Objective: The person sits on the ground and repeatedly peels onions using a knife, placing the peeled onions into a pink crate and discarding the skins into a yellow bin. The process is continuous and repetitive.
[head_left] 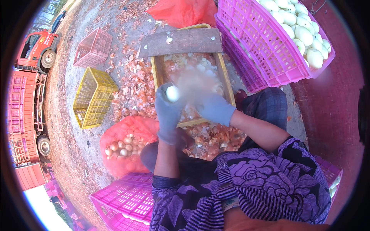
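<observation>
A grey-gloved left hand [168, 111], mine, is wrapped round a peeled white onion [172, 93], whose pale top shows between thumb and fingers. Just right of it, my right hand [216, 109], also gloved, reaches in from the right. A hazy blur covers its fingers, so their grip and anything in them are hidden. Both hands are over a shallow wooden trough [226, 79] with loose onion skins in it. A dark curved board [181, 43] lies across its far end.
At the upper right, stacked pink crates [266, 42] hold peeled onions [303, 35]. A red net bag [110, 163] of onions lies left of my knee, near another pink crate [131, 196]. Yellow [98, 96] and pale pink [92, 48] crates stand farther left. A red truck [29, 111] is beyond.
</observation>
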Demonstrator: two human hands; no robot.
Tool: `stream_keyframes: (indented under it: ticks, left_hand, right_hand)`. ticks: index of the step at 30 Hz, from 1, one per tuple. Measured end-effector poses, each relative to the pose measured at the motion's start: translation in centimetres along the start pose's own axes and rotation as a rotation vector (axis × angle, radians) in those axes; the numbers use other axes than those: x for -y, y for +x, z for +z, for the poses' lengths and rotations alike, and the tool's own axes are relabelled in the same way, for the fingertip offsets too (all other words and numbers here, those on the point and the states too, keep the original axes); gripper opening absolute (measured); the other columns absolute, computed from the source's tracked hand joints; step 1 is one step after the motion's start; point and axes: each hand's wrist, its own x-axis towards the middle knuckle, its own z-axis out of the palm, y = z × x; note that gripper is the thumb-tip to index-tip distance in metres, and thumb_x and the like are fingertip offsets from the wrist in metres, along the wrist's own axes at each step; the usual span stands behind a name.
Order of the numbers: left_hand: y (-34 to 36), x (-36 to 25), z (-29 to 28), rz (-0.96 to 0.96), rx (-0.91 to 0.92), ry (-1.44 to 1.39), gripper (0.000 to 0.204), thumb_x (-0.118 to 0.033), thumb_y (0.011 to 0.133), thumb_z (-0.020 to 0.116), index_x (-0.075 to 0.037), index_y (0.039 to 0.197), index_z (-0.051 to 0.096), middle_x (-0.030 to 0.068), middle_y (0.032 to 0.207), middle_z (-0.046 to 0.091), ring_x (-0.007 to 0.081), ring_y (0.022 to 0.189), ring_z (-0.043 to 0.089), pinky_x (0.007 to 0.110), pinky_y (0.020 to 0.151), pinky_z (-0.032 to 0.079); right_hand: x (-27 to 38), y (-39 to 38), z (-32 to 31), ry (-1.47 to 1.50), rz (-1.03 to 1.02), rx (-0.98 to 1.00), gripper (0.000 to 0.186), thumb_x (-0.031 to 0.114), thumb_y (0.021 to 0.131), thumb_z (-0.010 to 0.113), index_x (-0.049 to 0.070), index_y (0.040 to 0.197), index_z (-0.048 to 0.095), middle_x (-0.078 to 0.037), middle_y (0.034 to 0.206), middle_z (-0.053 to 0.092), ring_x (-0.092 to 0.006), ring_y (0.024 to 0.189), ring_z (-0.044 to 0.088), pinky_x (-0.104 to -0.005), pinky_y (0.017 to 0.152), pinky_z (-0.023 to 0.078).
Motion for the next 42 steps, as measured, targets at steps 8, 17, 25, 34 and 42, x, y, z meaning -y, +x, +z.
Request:
stream_keyframes:
  ticks: [8,17,25,34,42]
  left_hand:
    - [-0.2,1.2,-1.8,-0.174,0.071,-0.684,0.038,-0.020,0.092,0.066,0.002,0.123,0.059,0.0108,0.109,0.064,0.0192,0.096,0.064,0.032,0.082,0.055]
    - [-0.1,1.9,-2.2,-0.249,0.060,-0.806,0.045,-0.019,0.096,0.061,0.004,0.133,0.051,0.0130,0.120,0.061,0.0204,0.110,0.062,0.035,0.098,0.052]
    - [0.1,1.5,-1.4,-0.185,-0.028,-0.520,0.044,-0.020,0.094,0.067,0.005,0.128,0.052,0.0119,0.117,0.061,0.0182,0.103,0.063,0.033,0.093,0.053]
    - [-0.2,1.0,0.2,-0.051,-0.221,-0.245,0.050,-0.009,0.083,0.077,0.004,0.126,0.053,0.0118,0.111,0.062,0.0163,0.097,0.063,0.028,0.082,0.055]
    - [-0.2,1.7,-0.3,-0.016,-0.235,-0.117,0.050,-0.007,0.080,0.079,0.004,0.123,0.055,0.0121,0.114,0.060,0.0177,0.099,0.063,0.032,0.085,0.054]
  right_hand:
    - [0.0,0.6,-0.3,0.114,0.309,0.258,0.054,0.020,0.095,0.055,0.001,0.145,0.050,-0.029,0.107,0.070,-0.0347,0.095,0.071,-0.0457,0.082,0.055]
    - [3.3,-1.9,-2.1,0.208,0.091,0.057,0.062,0.020,0.099,0.056,0.006,0.156,0.037,-0.018,0.097,0.069,-0.0224,0.084,0.066,-0.0408,0.076,0.053]
    - [3.8,-2.1,-1.6,0.236,0.159,0.170,0.066,0.014,0.096,0.052,0.010,0.159,0.033,-0.013,0.077,0.063,-0.0195,0.066,0.060,-0.0389,0.061,0.050]
    - [3.8,-1.6,-1.7,0.444,0.302,0.223,0.056,0.013,0.095,0.050,0.007,0.151,0.046,-0.010,0.081,0.066,-0.0177,0.065,0.061,-0.0346,0.060,0.052]
    - [4.9,-0.3,-3.6,0.618,0.485,0.409,0.050,0.016,0.096,0.049,0.006,0.145,0.053,-0.001,0.082,0.063,-0.0097,0.062,0.057,-0.0256,0.053,0.047]
